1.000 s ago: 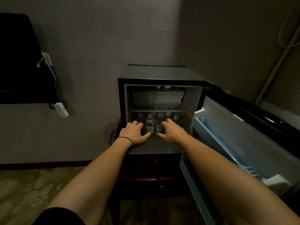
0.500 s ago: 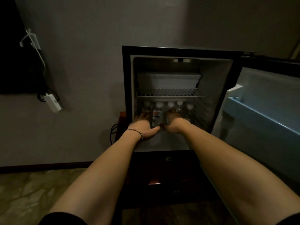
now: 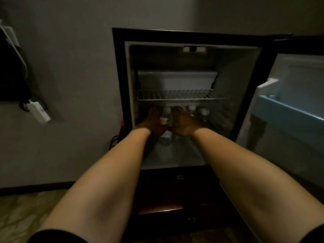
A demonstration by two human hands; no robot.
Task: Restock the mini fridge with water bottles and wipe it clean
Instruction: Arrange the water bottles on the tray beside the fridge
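— Head view: how many water bottles (image 3: 165, 120) stand in the mini fridge (image 3: 245, 71)?
— Three white caps show, under one wire shelf (image 3: 180, 94); labels too blurred to read.
— The hands?
— Left hand (image 3: 154, 121) and right hand (image 3: 183, 122) flank the front bottle; whether either grips it, I cannot tell.

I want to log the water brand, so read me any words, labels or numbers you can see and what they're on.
Nothing can be read.
Bottle label: red and dark print, too blurred.
Fridge base: small pale mark, too blurred to tell.
Adapter: no text visible.
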